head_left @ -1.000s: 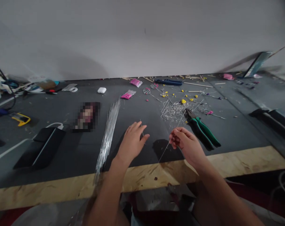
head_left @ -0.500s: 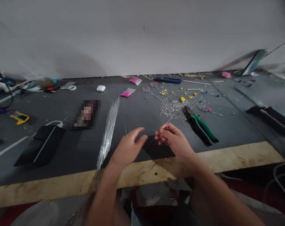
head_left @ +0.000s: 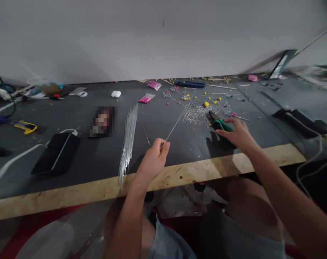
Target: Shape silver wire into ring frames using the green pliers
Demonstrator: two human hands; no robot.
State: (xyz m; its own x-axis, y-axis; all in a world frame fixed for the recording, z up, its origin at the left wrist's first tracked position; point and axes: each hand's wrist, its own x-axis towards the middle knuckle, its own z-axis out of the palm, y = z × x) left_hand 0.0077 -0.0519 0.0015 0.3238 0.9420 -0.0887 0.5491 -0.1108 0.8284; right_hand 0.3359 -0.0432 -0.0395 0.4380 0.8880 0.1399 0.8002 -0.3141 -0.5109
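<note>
My left hand [head_left: 153, 159] is closed in a pinch on the near end of a thin straight wire [head_left: 176, 124] that slants up and away to the right over the dark table top [head_left: 179, 144]. My right hand [head_left: 237, 133] lies on the green-handled pliers [head_left: 219, 124] at the right, fingers curling round the handles. A bundle of long silver wires [head_left: 128, 138] lies just left of my left hand. One short wire piece [head_left: 145, 133] lies between the bundle and my left hand. A heap of cut wire bits [head_left: 195, 117] sits beside the pliers' jaws.
Yellow and pink beads [head_left: 206, 104], pink bead packets [head_left: 146, 98], blue-handled pliers [head_left: 190, 84] and wooden sticks litter the back. A white earbud case [head_left: 116, 94], a black device with a white cable [head_left: 57, 153] and a yellow tool [head_left: 24, 126] lie left. The plywood edge [head_left: 179, 172] runs along the front.
The wire passed from my right hand to my left, which now pinches it. My right hand moved right onto the green pliers. The view tilted down.
</note>
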